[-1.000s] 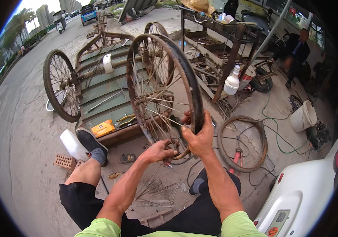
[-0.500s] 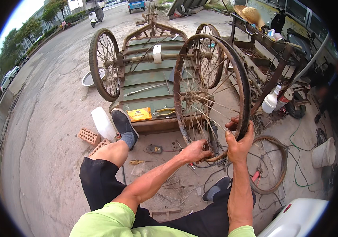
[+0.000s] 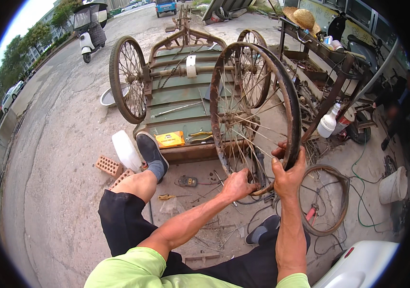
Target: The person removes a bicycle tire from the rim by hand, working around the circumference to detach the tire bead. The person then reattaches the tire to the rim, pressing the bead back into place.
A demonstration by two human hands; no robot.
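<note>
Right hand (image 3: 289, 175): you're clenched on the tyre of the large rusty spoked wheel (image 3: 255, 113), upright before you.
Left hand (image 3: 237, 185): fingers closed at the lower rim, among the spokes.
Handling: probably heavy, stiff, rough with rust; hold the rim, not the thin spokes.
Beyond: overturned green cart (image 3: 176, 91).

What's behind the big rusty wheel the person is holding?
Behind the rusty wheel lies an overturned green cart with two more wheels. The rim and spokes partly cover the cart's right wheel.

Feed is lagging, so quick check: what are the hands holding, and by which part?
Both hold the rusty spoked wheel: the right hand grips its tyre at the lower rim, the left hand holds the rim's bottom by the spokes.
</note>
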